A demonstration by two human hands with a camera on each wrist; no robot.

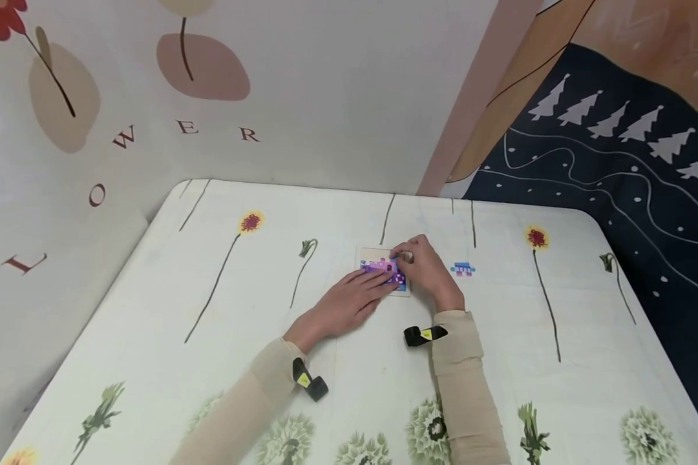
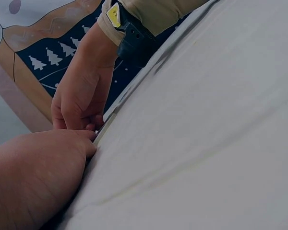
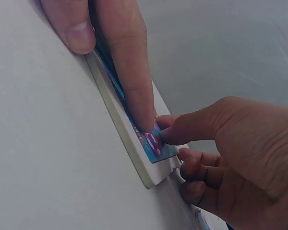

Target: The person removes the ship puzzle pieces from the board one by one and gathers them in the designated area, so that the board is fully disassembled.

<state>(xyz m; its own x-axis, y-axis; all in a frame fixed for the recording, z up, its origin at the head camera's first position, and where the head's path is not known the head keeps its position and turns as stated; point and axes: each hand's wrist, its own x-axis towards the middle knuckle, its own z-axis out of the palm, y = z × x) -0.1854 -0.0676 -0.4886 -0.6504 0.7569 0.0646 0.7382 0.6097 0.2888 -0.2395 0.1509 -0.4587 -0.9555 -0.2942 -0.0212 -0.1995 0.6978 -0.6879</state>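
Note:
A small pale board [image 1: 403, 292] with a purple, pink and blue puzzle picture [image 1: 378, 263] lies on the table. My left hand [image 1: 349, 302] rests palm down, its fairly straight fingers over the picture's lower left part. My right hand [image 1: 427, 268] pinches at the picture's upper right; a bit of blue shows at its fingertips. In the right wrist view the board [image 3: 129, 148] has a raised rim, and the right hand's [image 3: 240, 148] thumb and index finger meet at the picture [image 3: 156, 146] close to a left-hand finger.
A joined blue and pink puzzle piece [image 1: 463, 268] lies to the right of my right hand. The tablecloth [image 1: 349, 361] is white with printed flowers. Behind the table's far edge stands a pale printed backdrop [image 1: 326, 97], with a dark tree-patterned cloth [image 1: 616, 155] at the right.

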